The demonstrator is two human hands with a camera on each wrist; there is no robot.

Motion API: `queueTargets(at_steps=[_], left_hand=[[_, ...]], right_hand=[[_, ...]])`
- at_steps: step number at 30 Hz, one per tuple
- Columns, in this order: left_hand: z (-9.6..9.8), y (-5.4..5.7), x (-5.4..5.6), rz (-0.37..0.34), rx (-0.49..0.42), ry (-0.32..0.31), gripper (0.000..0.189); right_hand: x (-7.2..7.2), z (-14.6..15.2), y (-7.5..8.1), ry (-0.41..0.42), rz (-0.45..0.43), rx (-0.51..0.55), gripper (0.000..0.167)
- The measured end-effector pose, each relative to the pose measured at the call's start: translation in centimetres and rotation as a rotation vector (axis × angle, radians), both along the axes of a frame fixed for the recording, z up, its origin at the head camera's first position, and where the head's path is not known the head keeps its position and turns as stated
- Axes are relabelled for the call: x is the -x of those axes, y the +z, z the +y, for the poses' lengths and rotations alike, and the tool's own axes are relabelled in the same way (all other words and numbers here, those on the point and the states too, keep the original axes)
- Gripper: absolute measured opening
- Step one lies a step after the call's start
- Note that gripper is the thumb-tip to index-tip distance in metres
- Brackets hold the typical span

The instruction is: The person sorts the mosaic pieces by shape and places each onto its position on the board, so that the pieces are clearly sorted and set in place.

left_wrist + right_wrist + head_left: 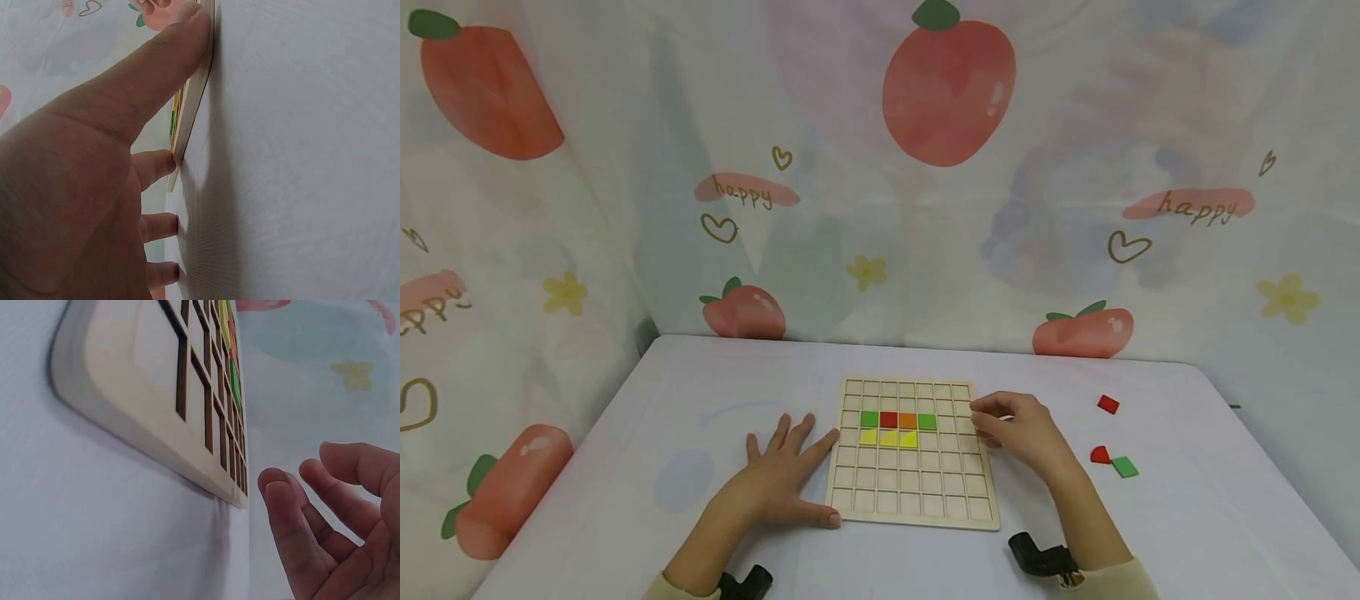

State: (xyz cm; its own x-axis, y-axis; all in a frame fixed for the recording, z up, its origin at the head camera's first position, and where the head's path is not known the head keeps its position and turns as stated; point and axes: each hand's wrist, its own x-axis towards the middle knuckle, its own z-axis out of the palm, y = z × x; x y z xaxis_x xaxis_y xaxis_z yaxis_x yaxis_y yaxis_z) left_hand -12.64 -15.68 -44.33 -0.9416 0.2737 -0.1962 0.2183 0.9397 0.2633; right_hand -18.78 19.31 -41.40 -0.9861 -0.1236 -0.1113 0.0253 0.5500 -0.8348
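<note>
Tile-laying, apparently: coloured tiles (888,420) part-fill a wooden grid board (907,481).
The left hand (778,479), fingers splayed, touches its left edge; the right hand's (1018,429) fingers bend at the right, any grip impossible to tell. Next probably calls for loose pieces (1125,467) farther right.

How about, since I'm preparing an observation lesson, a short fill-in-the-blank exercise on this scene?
1. On the board, the tile between the red tile and the right-hand green tile is ____.
2. Directly below that row sit ____ two-toned tiles with yellow.
3. On the left hand, the ____ is at the board's near-left corner.
4. Beyond the right hand lie one green piece and ____ red pieces.

Missing words: orange; three; thumb; two.
</note>
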Motion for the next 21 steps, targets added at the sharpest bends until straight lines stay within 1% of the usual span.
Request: queueTargets(at_steps=[9,14,21], left_hand=[[0.0,0.1,-0.1,-0.007,-0.011,-0.008,0.114],[0.0,0.3,-0.1,-0.011,-0.009,-0.008,0.114],[-0.1,0.3,-0.2,-0.005,-0.013,-0.005,0.114]], right_hand=[[-0.8,1.8,0.2,-0.003,-0.013,-0.046,0.032],[-1.2,2.7,0.2,0.015,-0.007,-0.077,0.034],[-1.7,4.2,0.0,0.032,0.009,-0.064,0.036]])
